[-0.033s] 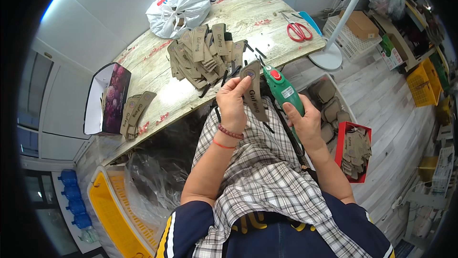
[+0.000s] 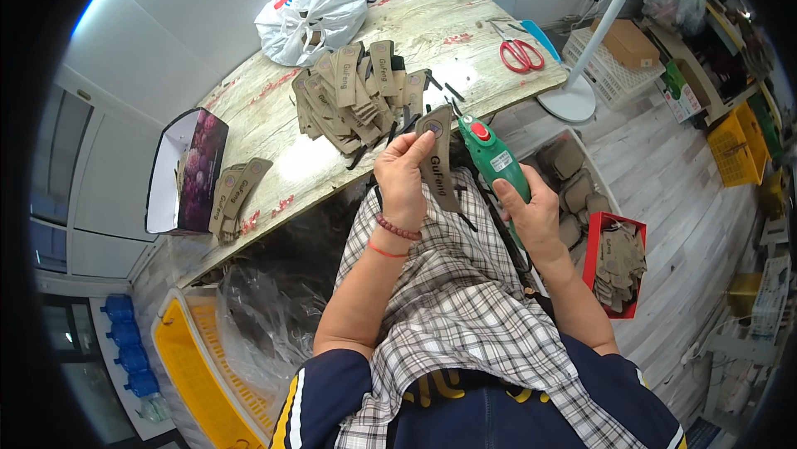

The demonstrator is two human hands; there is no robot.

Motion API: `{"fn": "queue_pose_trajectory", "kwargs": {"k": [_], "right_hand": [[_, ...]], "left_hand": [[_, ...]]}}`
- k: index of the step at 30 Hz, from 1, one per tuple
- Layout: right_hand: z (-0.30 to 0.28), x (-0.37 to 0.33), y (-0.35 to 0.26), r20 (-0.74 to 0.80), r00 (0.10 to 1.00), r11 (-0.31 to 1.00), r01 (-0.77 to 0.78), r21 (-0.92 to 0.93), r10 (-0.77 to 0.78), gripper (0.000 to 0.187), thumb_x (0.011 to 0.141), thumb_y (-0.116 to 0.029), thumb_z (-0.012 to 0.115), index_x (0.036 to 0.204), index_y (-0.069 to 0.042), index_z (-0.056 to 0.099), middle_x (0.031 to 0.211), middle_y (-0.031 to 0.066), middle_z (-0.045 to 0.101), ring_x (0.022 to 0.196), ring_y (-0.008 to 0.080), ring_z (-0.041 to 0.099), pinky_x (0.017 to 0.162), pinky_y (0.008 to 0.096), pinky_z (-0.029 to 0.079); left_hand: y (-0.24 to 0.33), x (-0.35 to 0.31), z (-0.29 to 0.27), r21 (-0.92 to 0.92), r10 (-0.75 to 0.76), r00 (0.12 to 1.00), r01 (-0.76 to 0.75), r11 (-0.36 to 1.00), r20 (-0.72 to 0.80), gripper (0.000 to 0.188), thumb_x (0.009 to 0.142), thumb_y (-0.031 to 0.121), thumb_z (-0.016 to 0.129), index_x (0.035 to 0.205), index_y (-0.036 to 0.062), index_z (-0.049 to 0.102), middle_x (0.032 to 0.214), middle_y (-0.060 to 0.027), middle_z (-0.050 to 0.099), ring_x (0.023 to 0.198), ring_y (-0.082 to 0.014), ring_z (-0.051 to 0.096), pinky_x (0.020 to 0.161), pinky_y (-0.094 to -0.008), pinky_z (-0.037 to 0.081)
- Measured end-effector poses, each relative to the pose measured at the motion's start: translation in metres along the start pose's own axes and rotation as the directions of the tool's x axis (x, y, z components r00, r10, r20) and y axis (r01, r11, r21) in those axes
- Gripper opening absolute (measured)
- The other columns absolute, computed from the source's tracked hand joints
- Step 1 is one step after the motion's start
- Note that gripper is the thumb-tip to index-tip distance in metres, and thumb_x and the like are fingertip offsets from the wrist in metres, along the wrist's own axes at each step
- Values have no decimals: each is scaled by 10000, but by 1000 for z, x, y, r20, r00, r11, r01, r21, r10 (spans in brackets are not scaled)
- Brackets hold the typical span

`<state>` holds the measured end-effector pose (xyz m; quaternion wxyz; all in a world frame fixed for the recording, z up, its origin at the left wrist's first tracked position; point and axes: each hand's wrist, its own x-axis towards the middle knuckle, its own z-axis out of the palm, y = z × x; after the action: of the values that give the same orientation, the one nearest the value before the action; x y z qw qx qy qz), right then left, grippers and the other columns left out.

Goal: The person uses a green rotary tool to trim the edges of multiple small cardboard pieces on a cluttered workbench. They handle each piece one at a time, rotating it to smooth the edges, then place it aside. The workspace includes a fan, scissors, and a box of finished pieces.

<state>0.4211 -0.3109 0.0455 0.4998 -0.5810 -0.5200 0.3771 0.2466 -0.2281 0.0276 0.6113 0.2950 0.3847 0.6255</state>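
My left hand [image 2: 404, 173] is closed, pinching a khaki fabric strip [image 2: 438, 163] with dark printed lettering and a small round emblem. The strip hangs slanted over my lap, just past the table's near edge. My right hand [image 2: 531, 207] wraps round a green handheld power tool [image 2: 498, 160] with a red button. Its thin dark tip points up and left, close beside the strip's upper end; whether they touch I cannot tell. Beyond my left hand, a heap of similar khaki strips [image 2: 344, 100] lies on the table, with short black straps showing at its edge.
On the table [image 2: 440, 13] are red-handled scissors [image 2: 521, 56], a white plastic bag [image 2: 311, 21], an open flower-patterned box [image 2: 203, 163] and a few more strips [image 2: 241, 187]. A red box of khaki pieces [image 2: 616, 262], a fan stand [image 2: 569, 103] and a yellow basket [image 2: 187, 366] stand around me.
My left hand and the khaki strip have shifted very slightly left, widening the gap to the green tool a little. My right hand has hardly moved.
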Motion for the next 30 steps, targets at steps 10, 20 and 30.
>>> {"fn": "queue_pose_trajectory", "kwargs": {"k": [10, 20, 30], "right_hand": [[-2, 2, 0, 32, 998, 994, 63, -94, -61, 478, 866, -403, 697, 1063, 25, 619, 668, 40, 580, 588, 96, 529, 548, 270, 443], [6, 3, 5, 48, 999, 998, -5, -63, 8, 378, 868, -316, 699, 1064, 0, 626, 650, 17, 578, 549, 64, 506, 520, 253, 425], [15, 7, 25, 72, 997, 994, -28, -110, 36, 422, 881, -391, 677, 1012, 7, 625, 632, 12, 554, 512, 75, 495, 485, 262, 404]], "left_hand": [[22, 9, -14, 182, 65, 994, -80, 980, 90, 84, 862, 36, 669, 909, -29, 694, 808, -15, 680, 697, -45, 583, 651, -189, 469], [97, 64, -123, 505, 259, 963, -260, 823, 74, 88, 874, 94, 653, 906, 16, 677, 771, 35, 628, 674, -32, 530, 592, -199, 426], [154, 123, -280, 795, 647, 734, 259, -548, 207, 244, 771, 84, 539, 976, 112, 667, 1015, -121, 561, 1033, -323, 509, 875, -463, 392]]}}
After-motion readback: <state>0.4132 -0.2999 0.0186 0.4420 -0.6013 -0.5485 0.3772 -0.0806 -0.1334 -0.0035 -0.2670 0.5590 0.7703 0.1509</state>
